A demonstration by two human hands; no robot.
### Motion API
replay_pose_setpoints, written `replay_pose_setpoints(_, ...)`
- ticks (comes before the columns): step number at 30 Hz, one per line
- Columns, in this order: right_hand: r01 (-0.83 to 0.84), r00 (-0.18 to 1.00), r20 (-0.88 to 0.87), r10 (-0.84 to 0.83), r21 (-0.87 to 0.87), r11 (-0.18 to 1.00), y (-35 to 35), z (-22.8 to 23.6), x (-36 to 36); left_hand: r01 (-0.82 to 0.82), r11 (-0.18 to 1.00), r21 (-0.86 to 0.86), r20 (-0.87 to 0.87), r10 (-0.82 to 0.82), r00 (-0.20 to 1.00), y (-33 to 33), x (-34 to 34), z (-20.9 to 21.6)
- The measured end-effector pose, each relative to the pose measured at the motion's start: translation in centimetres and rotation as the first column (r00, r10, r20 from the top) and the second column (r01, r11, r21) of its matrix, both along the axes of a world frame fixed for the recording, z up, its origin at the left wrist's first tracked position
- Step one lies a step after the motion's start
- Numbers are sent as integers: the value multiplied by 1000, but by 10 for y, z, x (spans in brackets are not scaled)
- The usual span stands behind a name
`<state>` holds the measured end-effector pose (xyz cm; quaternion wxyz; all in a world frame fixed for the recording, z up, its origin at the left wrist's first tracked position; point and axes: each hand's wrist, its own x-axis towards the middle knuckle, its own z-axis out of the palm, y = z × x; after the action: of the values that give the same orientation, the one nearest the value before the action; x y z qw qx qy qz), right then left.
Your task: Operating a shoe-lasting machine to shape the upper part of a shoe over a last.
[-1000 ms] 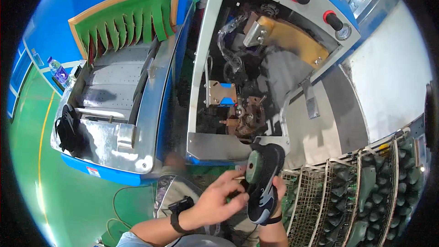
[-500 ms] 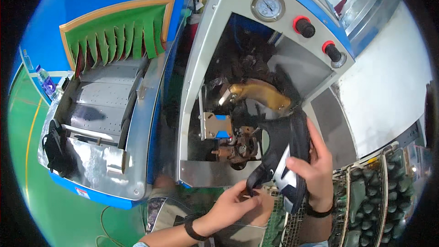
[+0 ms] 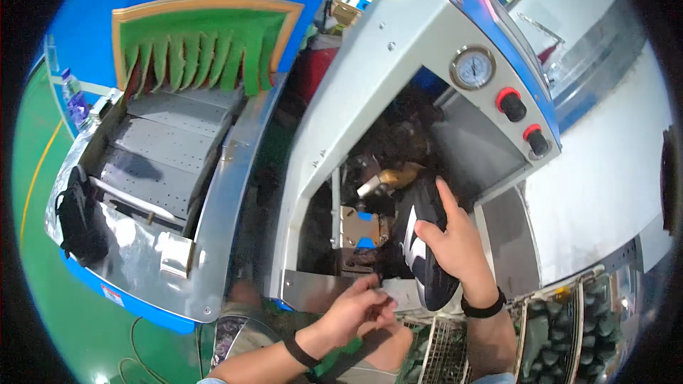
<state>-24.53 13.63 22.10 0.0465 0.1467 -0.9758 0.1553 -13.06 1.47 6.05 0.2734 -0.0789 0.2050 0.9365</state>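
The right hand [image 3: 459,245] grips a black shoe [image 3: 429,270] with a white side stripe, its thumb pressed on the stripe, its forefinger stretched along the upper; the other fingers are hidden behind the shoe. The shoe is in front of the opening of the grey machine [image 3: 334,128], its lower end above the front lip, its upper end running into the dark interior. Half a second ago the left hand [image 3: 359,309] was pinching a loop at the shoe's collar; now it is off the shoe, just beside the lip, fingers curled toward the thumb and blurred, so I cannot tell whether they pinch anything. The collar, plain to see then, no longer shows, and less of the yellow pad [image 3: 402,176] is visible behind the shoe. The whole view has shifted too, with the gauge [image 3: 472,67] now farther right. A metal plate [image 3: 359,227] with blue parts shows left of the shoe, but the fittings below it are mostly lost in shadow. A second black shoe [image 3: 80,224] lies at the left edge of the counter [image 3: 135,242], near its front corner, as before. At lower right, the rack [image 3: 523,345] of dark green lasts [image 3: 553,331] is partly covered by the right forearm and cut off below.
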Motion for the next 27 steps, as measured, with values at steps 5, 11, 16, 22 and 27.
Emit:
replay_pose_setpoints(5, -110, 992, -86, 95, -194, 975, 12, -8, 3, 105, 978, -178, -171, -136, 976, 9, 33, -20)
replay_pose_setpoints(11, -48, 982, -189, 2, -236, 970, -1, -5, 22, 115, 894, -433, -291, -259, 921, 21, 59, -15)
replay_pose_setpoints(16, -52, 933, -357, -36, -234, 971, 8, -16, 56, 102, 867, -487, -237, -243, 940, 26, 76, -19)
replay_pose_setpoints(22, 80, 867, -483, -120, -102, 992, 52, -79, 178, -40, 877, -478, -335, -140, 932, -7, 96, 8)
replay_pose_setpoints(27, -164, 974, -183, 131, -182, 970, 56, -45, 250, 235, 955, 179, -81, -223, 971, -15, 96, 14)
